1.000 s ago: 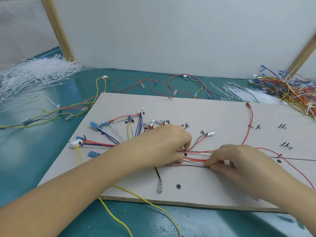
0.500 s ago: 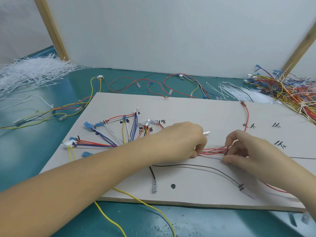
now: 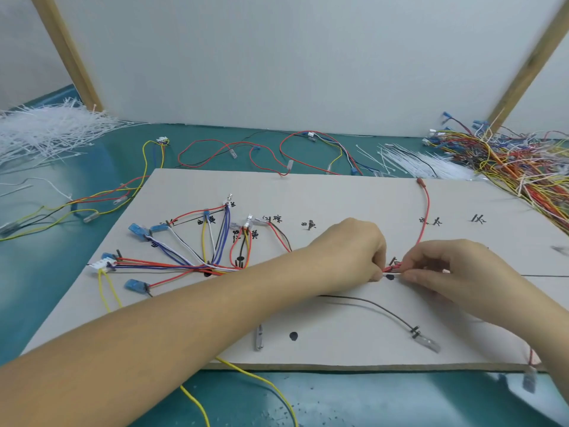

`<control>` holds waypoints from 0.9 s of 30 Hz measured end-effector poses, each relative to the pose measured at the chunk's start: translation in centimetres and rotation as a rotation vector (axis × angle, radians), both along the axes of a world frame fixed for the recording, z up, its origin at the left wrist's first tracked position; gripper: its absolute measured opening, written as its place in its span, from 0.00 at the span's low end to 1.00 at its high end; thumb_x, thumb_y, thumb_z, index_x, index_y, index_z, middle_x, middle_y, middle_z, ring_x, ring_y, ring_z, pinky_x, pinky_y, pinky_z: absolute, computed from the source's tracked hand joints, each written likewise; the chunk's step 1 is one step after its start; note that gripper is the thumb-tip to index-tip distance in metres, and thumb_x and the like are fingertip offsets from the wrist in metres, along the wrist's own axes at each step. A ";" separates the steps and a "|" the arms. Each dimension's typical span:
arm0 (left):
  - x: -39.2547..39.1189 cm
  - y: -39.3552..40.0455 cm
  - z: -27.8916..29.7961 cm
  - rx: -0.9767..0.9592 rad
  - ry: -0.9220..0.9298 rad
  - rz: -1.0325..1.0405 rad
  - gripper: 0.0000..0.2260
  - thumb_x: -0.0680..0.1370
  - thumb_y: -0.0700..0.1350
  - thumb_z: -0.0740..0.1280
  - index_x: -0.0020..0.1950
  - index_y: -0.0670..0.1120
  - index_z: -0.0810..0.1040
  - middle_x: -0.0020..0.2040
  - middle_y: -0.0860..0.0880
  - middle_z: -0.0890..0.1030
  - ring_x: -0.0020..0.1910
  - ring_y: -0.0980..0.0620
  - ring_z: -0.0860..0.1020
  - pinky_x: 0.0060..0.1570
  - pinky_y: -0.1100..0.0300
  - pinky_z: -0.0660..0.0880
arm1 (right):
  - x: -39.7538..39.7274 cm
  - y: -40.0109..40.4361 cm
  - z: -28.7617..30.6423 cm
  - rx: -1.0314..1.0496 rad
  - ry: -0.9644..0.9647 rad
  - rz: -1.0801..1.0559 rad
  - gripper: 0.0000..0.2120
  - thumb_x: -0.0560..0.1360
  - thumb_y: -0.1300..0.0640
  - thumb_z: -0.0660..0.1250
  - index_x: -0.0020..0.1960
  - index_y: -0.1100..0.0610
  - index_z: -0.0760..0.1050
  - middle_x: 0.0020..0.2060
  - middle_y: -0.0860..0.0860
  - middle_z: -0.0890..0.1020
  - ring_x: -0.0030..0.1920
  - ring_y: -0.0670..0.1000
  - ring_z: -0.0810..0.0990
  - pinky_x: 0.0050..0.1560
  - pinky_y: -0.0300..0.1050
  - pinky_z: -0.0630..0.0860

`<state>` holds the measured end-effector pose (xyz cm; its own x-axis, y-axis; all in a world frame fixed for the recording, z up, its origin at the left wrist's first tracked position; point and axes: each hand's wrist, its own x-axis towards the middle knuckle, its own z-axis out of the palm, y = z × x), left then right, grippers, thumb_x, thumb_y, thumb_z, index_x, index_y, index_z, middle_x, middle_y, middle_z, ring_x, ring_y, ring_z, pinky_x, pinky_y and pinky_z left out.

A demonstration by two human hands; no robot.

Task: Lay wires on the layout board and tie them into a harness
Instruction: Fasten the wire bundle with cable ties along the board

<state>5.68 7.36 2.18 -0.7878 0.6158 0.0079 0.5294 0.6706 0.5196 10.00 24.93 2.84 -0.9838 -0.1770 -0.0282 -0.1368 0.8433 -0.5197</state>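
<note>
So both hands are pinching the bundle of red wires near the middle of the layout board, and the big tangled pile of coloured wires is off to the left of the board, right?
Not quite. Both hands, left and right, do pinch the red wires mid layout board, but the head view shows the tangled pile of coloured wires off to the board's right. On the left lies a heap of white cable ties.

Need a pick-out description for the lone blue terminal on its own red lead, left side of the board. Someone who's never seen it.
Start at the pale grey layout board and go to its left end, where the fanned coloured wires meet. Below the white multi-pin connector, nearest the front-left edge, lies a translucent blue terminal sleeve on a single red wire. Its blue neighbours sit higher up, on the far side of that connector.
</note>
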 end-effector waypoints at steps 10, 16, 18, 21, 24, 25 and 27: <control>-0.4 0.6 0.3 0.048 -0.099 0.053 0.02 0.70 0.41 0.72 0.42 0.45 0.83 0.30 0.55 0.75 0.33 0.56 0.73 0.34 0.67 0.68 | -1.6 0.1 1.0 0.012 0.203 0.131 0.18 0.65 0.67 0.76 0.34 0.43 0.77 0.36 0.44 0.81 0.41 0.39 0.77 0.42 0.27 0.69; -0.3 0.9 0.1 0.042 -0.086 0.103 0.03 0.68 0.42 0.73 0.41 0.48 0.84 0.39 0.52 0.82 0.41 0.53 0.77 0.40 0.62 0.70 | -3.8 -0.6 1.5 -0.025 0.080 0.154 0.14 0.66 0.67 0.74 0.35 0.48 0.80 0.31 0.42 0.82 0.36 0.39 0.79 0.40 0.29 0.72; -0.2 0.9 0.0 0.052 -0.084 0.124 0.03 0.68 0.43 0.74 0.41 0.48 0.84 0.43 0.52 0.84 0.44 0.53 0.78 0.38 0.63 0.70 | -4.3 -1.0 1.6 0.027 0.038 0.204 0.12 0.66 0.67 0.73 0.35 0.50 0.80 0.30 0.44 0.82 0.34 0.40 0.79 0.39 0.31 0.73; -0.2 0.8 -0.2 0.072 -0.076 0.150 0.03 0.68 0.44 0.73 0.41 0.49 0.84 0.43 0.53 0.84 0.42 0.54 0.77 0.33 0.68 0.66 | -4.6 -1.3 1.3 0.151 0.039 0.276 0.11 0.67 0.67 0.73 0.37 0.51 0.81 0.32 0.43 0.81 0.37 0.37 0.77 0.38 0.30 0.71; 0.1 0.9 -0.3 0.088 -0.053 0.161 0.02 0.69 0.43 0.73 0.40 0.49 0.84 0.42 0.53 0.84 0.42 0.54 0.76 0.32 0.71 0.63 | -4.4 -0.7 0.7 0.190 0.088 0.348 0.10 0.67 0.69 0.72 0.38 0.54 0.82 0.34 0.41 0.78 0.37 0.36 0.76 0.39 0.27 0.68; 0.2 0.9 -0.3 0.091 -0.049 0.162 0.02 0.69 0.43 0.73 0.39 0.49 0.83 0.43 0.53 0.84 0.43 0.53 0.77 0.32 0.70 0.63 | -4.2 -0.4 0.5 0.192 0.115 0.369 0.10 0.67 0.69 0.72 0.39 0.55 0.82 0.35 0.43 0.78 0.35 0.37 0.76 0.39 0.27 0.68; 0.3 0.9 -0.3 0.088 -0.040 0.163 0.01 0.69 0.43 0.72 0.39 0.49 0.83 0.43 0.53 0.84 0.45 0.52 0.78 0.33 0.65 0.65 | -3.8 0.2 0.1 0.202 0.180 0.393 0.10 0.67 0.71 0.73 0.39 0.57 0.83 0.37 0.46 0.80 0.34 0.42 0.76 0.39 0.30 0.70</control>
